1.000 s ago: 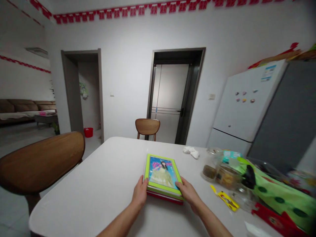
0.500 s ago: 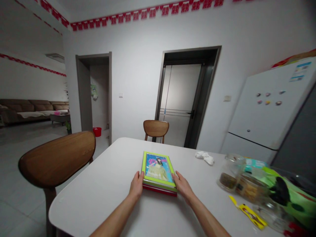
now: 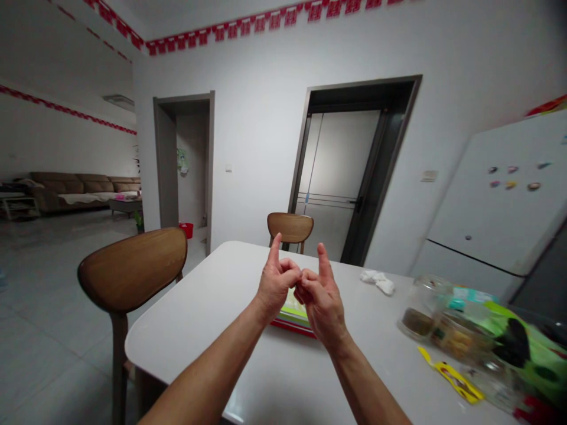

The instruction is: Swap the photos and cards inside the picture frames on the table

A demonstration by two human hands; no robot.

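Above the table, my left hand (image 3: pixel 275 284) and my right hand (image 3: pixel 324 295) meet at their curled fingers and thumbs. Each index finger points up and the other fingers are folded in; nothing shows in either hand. Behind and below them, a flat lime-green framed item on a red one (image 3: pixel 292 324) lies on the white table (image 3: pixel 204 319). My hands cover most of its top, so its picture is largely hidden.
Glass jars (image 3: pixel 416 316), a yellow packet (image 3: pixel 458 381) and green bags (image 3: pixel 535 354) crowd the table's right side. A crumpled white tissue (image 3: pixel 377 281) lies near the far edge. Wooden chairs stand at left (image 3: pixel 135 268) and beyond the table (image 3: pixel 290 227).
Both hands have let go of the sides of the stacked items, risen and come together with index fingers raised. The view has shifted slightly left.
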